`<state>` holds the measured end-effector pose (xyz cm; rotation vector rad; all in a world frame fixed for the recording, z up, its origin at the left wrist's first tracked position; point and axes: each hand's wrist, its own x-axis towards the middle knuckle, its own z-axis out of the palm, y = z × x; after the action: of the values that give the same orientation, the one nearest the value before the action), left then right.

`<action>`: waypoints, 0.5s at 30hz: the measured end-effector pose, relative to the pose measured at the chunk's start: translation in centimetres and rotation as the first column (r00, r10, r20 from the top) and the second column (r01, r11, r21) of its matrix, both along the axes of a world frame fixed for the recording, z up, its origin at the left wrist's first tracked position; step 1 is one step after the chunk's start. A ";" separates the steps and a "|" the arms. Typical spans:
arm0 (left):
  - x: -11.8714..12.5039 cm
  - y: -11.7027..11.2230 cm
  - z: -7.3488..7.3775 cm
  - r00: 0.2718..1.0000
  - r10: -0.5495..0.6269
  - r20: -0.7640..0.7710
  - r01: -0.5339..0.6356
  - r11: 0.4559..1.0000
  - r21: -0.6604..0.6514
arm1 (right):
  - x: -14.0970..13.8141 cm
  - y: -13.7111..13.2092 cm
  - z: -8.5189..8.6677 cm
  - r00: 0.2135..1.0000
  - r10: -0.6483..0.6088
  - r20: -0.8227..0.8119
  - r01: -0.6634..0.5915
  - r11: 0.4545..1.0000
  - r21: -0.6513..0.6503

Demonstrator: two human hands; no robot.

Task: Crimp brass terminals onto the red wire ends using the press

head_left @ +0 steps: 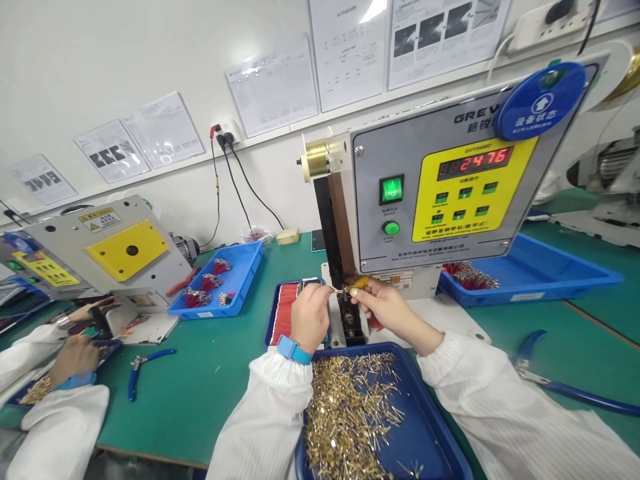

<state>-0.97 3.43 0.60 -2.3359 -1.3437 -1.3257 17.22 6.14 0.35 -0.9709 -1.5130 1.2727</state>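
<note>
My left hand (310, 315) is closed in a pinch on a thin red wire (332, 289), in front of the crimping head (349, 320) of the grey machine (430, 200). My right hand (384, 305) comes from the other side, a yellow finger cot (358, 283) on one finger. Its fingertips pinch a tiny metal terminal (344, 291) against the wire's end; the exact contact is too small to tell. Below both hands lies a dark blue tray (425, 413) holding many loose gold terminals (345, 407). Red wires (286, 312) lie in a smaller tray beside my left hand.
Blue cutting pliers (540, 377) lie at the right. A blue bin (545, 270) with wire bundles stands behind them, another bin (245, 280) to the left. More pliers (140, 367) lie near a co-worker's hands (77, 360), which work at a second machine (115, 253).
</note>
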 end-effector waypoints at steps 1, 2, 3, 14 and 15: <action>0.0 0.0 0.0 1.000 0.000 0.001 0.000 1.000 -0.001 | 0.0 0.0 0.0 1.000 0.001 0.000 -0.001 1.000 0.000; 0.0 0.0 0.0 1.000 -0.001 0.002 0.001 1.000 -0.002 | 0.0 0.0 0.0 1.000 0.000 0.001 0.000 1.000 -0.001; 0.0 0.0 0.0 1.000 -0.003 0.004 0.003 1.000 -0.004 | 0.0 0.0 0.0 1.000 0.000 0.001 0.000 1.000 -0.002; 0.0 -0.2 0.1 1.000 -0.008 0.013 0.008 1.000 0.009 | -0.1 0.1 -0.1 1.000 0.000 -0.031 -0.001 1.000 -0.030; 0.1 -0.2 0.2 1.000 -0.014 0.023 0.014 1.000 0.015 | 0.0 0.1 -0.1 1.000 -0.001 -0.030 0.000 1.000 -0.030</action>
<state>-0.91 3.22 0.77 -2.3313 -1.3221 -1.3664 17.18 6.26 0.27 -0.9670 -1.4745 1.3078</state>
